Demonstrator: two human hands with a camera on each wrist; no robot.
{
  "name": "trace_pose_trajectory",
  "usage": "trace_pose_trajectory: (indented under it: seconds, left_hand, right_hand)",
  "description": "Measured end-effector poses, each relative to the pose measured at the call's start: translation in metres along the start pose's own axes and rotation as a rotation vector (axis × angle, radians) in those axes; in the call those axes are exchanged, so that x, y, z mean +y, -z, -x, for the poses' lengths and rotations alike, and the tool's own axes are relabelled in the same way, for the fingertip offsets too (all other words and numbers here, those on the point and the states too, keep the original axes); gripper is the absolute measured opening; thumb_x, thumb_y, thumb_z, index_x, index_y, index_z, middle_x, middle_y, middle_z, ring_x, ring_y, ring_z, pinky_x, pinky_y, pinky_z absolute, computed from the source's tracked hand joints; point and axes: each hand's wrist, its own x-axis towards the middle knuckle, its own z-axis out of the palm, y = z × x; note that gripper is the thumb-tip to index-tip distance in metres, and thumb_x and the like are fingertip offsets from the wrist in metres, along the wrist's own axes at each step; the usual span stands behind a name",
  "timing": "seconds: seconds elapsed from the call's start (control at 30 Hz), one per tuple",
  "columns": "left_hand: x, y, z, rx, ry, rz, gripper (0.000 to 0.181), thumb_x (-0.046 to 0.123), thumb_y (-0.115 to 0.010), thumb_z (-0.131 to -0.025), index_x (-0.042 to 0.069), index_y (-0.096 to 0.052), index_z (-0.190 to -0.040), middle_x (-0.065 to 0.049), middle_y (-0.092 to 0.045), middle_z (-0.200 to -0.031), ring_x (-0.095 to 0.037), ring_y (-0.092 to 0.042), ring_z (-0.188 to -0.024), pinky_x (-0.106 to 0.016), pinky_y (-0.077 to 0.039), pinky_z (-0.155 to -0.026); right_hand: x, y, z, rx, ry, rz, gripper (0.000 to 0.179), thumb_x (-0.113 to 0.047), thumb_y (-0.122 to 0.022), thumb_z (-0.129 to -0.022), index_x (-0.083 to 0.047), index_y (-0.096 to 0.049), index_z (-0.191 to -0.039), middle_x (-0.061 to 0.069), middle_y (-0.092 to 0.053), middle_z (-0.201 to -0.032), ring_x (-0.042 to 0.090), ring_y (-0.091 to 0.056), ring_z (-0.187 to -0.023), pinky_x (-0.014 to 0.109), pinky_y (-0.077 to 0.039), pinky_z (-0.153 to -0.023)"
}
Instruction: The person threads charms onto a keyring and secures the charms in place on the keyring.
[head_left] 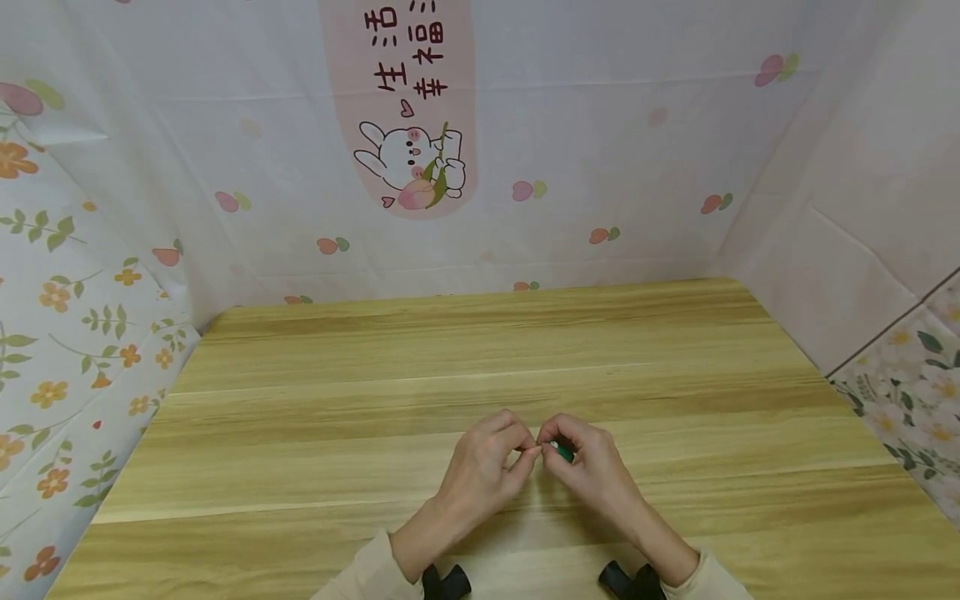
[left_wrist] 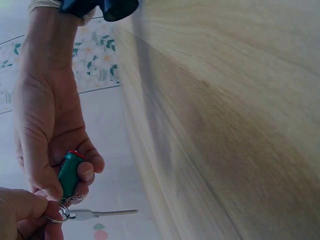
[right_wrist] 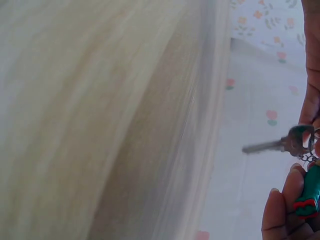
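Note:
Above the wooden table, my left hand [head_left: 480, 468] and right hand [head_left: 596, 471] meet fingertip to fingertip. A thin metal split ring [left_wrist: 55, 221] is pinched in the left fingers, seen in the left wrist view. On that ring hangs a silver key [right_wrist: 296, 142], its blade pointing away from the hands. My right hand holds a small green keychain charm [left_wrist: 70, 174] with a red end, joined to the ring by a short chain [right_wrist: 307, 158]. The right thumb and fingertips are close to the ring. In the head view the hands hide the ring and key.
The wood-grain table [head_left: 375, 367] spreads around the hands. Behind it hangs a pale printed cloth [head_left: 600, 150] with a rabbit picture, and a flowered cloth [head_left: 67, 350] lines the left side. Black wrist mounts [head_left: 450, 582] show at the bottom edge.

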Motion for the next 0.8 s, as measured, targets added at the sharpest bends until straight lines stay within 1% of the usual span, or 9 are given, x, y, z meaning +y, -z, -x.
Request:
trace_pose_trajectory:
  seconds: [0.1,0.2,0.3,0.4,0.5,0.57,0.63,0.8]
  left_hand:
    - [-0.0003,0.0010,-0.0003,0.000,-0.001,0.029,0.017,0.004,-0.075,-0.073,0.013,-0.062,-0.068,0.005,-0.061,-0.074,-0.005,-0.056,-0.067,-0.010,-0.041,-0.060]
    - [0.0003,0.0036,-0.0009,-0.036,0.036,0.062,0.013,0.007,-0.075,-0.077,0.013,-0.065,-0.070,0.005,-0.063,-0.076,-0.004,-0.058,-0.071,-0.012,-0.044,-0.063]
    - [0.0017,0.0071,-0.0020,-0.120,0.130,0.096,0.011,0.013,-0.073,-0.081,0.014,-0.067,-0.072,0.006,-0.064,-0.078,-0.004,-0.057,-0.072,-0.012,-0.043,-0.062]
    - [0.0030,0.0090,-0.0032,-0.207,0.233,0.122,0.010,0.017,-0.070,-0.084,0.015,-0.070,-0.075,0.007,-0.065,-0.079,-0.003,-0.056,-0.072,-0.013,-0.041,-0.060]
    - [0.0036,0.0094,-0.0033,-0.245,0.293,0.132,0.009,0.018,-0.069,-0.085,0.014,-0.071,-0.077,0.006,-0.065,-0.080,-0.003,-0.057,-0.072,-0.013,-0.041,-0.060]
    - [0.0036,0.0092,-0.0032,-0.249,0.306,0.135,0.009,0.018,-0.069,-0.085,0.014,-0.070,-0.077,0.006,-0.065,-0.080,-0.002,-0.056,-0.071,-0.013,-0.040,-0.059]
    - [0.0038,0.0090,-0.0032,-0.244,0.304,0.128,0.008,0.017,-0.070,-0.084,0.015,-0.070,-0.077,0.006,-0.065,-0.081,-0.002,-0.054,-0.070,-0.014,-0.040,-0.059]
    - [0.0044,0.0080,-0.0039,-0.219,0.262,0.133,0.008,0.016,-0.070,-0.084,0.015,-0.069,-0.076,0.007,-0.066,-0.081,-0.003,-0.056,-0.075,-0.015,-0.042,-0.064]
  right_hand:
    - [-0.0003,0.0015,-0.0004,-0.003,-0.041,-0.046,0.025,0.008,-0.063,-0.078,-0.017,-0.062,-0.080,-0.007,-0.063,-0.078,0.001,-0.052,-0.070,0.022,-0.044,-0.058]
    - [0.0006,0.0029,-0.0002,-0.003,-0.044,-0.046,0.025,0.009,-0.062,-0.078,-0.017,-0.062,-0.080,-0.007,-0.064,-0.079,0.001,-0.052,-0.070,0.022,-0.045,-0.059]
    - [0.0029,0.0024,0.0009,0.003,-0.008,-0.013,0.029,0.011,-0.062,-0.076,-0.018,-0.061,-0.079,-0.009,-0.062,-0.077,0.000,-0.051,-0.069,0.022,-0.045,-0.058]
    - [0.0053,0.0014,0.0028,0.015,0.055,0.035,0.032,0.012,-0.062,-0.073,-0.019,-0.059,-0.078,-0.011,-0.059,-0.076,0.000,-0.049,-0.068,0.023,-0.045,-0.058]
    - [0.0070,0.0003,0.0038,0.028,0.119,0.074,0.034,0.013,-0.062,-0.072,-0.020,-0.058,-0.079,-0.012,-0.057,-0.077,0.000,-0.048,-0.068,0.021,-0.045,-0.056]
    - [0.0068,0.0001,0.0040,0.035,0.147,0.095,0.033,0.013,-0.063,-0.072,-0.019,-0.059,-0.079,-0.012,-0.057,-0.077,-0.001,-0.048,-0.068,0.020,-0.045,-0.056]
    - [0.0067,0.0000,0.0038,0.045,0.156,0.108,0.033,0.013,-0.063,-0.072,-0.019,-0.059,-0.079,-0.012,-0.057,-0.077,-0.001,-0.048,-0.068,0.020,-0.045,-0.056]
    - [0.0073,0.0010,0.0035,0.047,0.113,0.085,0.033,0.014,-0.062,-0.072,-0.019,-0.060,-0.079,-0.011,-0.058,-0.077,-0.001,-0.048,-0.068,0.022,-0.045,-0.055]
